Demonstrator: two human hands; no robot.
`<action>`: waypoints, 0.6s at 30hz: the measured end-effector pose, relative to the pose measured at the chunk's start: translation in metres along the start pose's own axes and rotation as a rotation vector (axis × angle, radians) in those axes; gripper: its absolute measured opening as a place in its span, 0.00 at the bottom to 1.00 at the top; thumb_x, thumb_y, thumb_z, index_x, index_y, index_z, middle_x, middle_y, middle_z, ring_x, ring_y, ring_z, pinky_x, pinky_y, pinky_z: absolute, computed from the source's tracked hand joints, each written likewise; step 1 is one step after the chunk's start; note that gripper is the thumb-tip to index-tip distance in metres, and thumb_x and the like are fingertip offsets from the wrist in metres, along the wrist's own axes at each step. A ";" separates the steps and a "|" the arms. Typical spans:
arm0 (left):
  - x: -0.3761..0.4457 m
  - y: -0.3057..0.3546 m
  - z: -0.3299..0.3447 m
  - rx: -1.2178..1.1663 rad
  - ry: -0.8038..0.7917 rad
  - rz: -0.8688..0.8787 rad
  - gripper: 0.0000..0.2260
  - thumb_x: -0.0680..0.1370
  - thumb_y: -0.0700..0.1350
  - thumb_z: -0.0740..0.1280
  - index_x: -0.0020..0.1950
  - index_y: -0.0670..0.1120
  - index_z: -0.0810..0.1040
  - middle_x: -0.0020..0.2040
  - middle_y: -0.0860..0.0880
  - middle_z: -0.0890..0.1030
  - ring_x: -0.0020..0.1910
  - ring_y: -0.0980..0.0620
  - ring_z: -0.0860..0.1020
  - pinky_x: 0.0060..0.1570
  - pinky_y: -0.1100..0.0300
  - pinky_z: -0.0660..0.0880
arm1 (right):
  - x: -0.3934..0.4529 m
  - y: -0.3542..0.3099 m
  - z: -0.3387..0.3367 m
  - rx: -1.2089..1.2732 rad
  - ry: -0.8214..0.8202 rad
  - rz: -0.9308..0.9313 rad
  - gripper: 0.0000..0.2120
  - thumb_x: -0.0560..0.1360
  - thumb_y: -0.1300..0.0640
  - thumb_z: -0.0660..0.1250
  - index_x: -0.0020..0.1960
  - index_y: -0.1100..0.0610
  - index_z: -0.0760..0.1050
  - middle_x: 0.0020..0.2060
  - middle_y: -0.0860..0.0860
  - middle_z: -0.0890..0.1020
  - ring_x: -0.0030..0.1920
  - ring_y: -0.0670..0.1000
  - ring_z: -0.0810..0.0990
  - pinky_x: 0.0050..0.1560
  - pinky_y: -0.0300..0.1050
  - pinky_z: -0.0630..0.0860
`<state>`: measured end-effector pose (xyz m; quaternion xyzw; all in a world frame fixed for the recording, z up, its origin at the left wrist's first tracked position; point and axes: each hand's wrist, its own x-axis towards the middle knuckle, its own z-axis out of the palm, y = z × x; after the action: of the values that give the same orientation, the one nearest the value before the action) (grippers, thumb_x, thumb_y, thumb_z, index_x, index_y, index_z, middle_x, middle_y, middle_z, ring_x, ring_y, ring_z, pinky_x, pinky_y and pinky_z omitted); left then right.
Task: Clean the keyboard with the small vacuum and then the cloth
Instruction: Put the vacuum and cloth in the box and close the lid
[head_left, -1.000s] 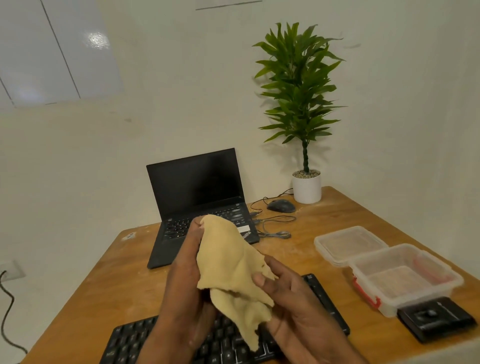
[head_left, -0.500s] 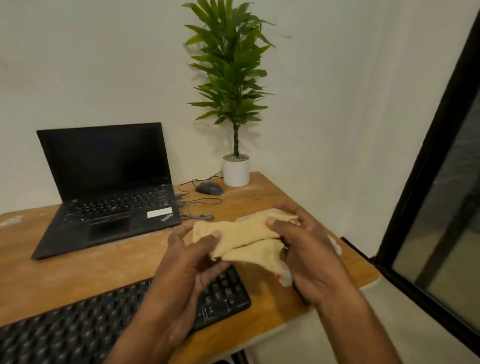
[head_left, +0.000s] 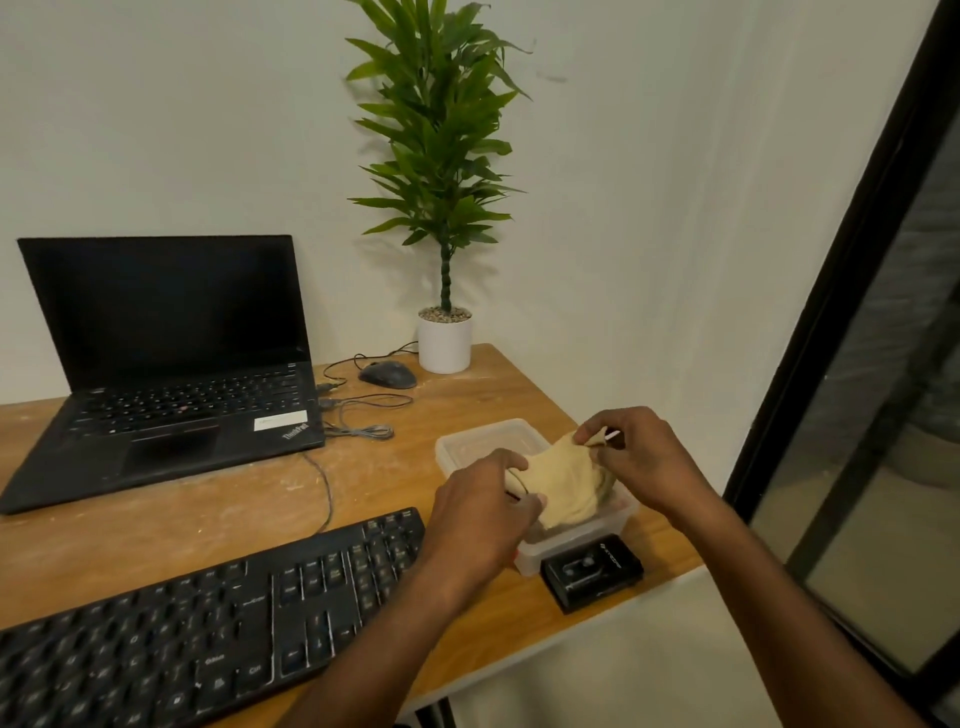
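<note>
1. Black keyboard (head_left: 208, 618) lies on the wooden desk (head_left: 395, 467) at lower left, clear of both hands.
2. Left hand (head_left: 480, 512) is just right of the keyboard's end, fingers curled on the near-left edge of the yellow cloth (head_left: 563, 486).
3. Cloth is bunched between the hands, over the clear plastic container (head_left: 535, 556).
4. Right hand (head_left: 641, 457) pinches the cloth's far upper corner between thumb and fingertips.
</note>
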<state>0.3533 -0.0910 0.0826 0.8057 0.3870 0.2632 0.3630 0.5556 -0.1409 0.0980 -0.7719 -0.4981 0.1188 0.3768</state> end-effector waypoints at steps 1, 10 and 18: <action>0.002 0.000 0.001 0.069 -0.005 0.015 0.17 0.80 0.51 0.74 0.69 0.56 0.77 0.49 0.59 0.82 0.37 0.65 0.78 0.31 0.73 0.72 | 0.000 0.001 0.002 -0.065 0.001 -0.001 0.11 0.77 0.67 0.70 0.49 0.51 0.84 0.54 0.49 0.81 0.52 0.48 0.80 0.48 0.38 0.77; 0.013 -0.006 0.014 0.512 -0.074 0.091 0.17 0.80 0.55 0.72 0.67 0.52 0.83 0.62 0.50 0.70 0.65 0.49 0.65 0.66 0.55 0.71 | -0.006 0.001 0.019 -0.521 -0.075 -0.007 0.09 0.76 0.61 0.72 0.52 0.48 0.83 0.55 0.50 0.82 0.47 0.49 0.77 0.51 0.40 0.77; 0.018 -0.012 0.019 0.684 -0.098 0.160 0.19 0.86 0.57 0.60 0.68 0.45 0.79 0.65 0.51 0.75 0.66 0.48 0.65 0.67 0.46 0.65 | -0.007 -0.005 0.026 -0.810 -0.087 -0.106 0.07 0.76 0.52 0.73 0.53 0.50 0.84 0.54 0.49 0.80 0.47 0.48 0.69 0.58 0.45 0.71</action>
<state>0.3713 -0.0782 0.0644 0.9201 0.3705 0.1071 0.0683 0.5342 -0.1338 0.0818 -0.8253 -0.5593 -0.0739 0.0264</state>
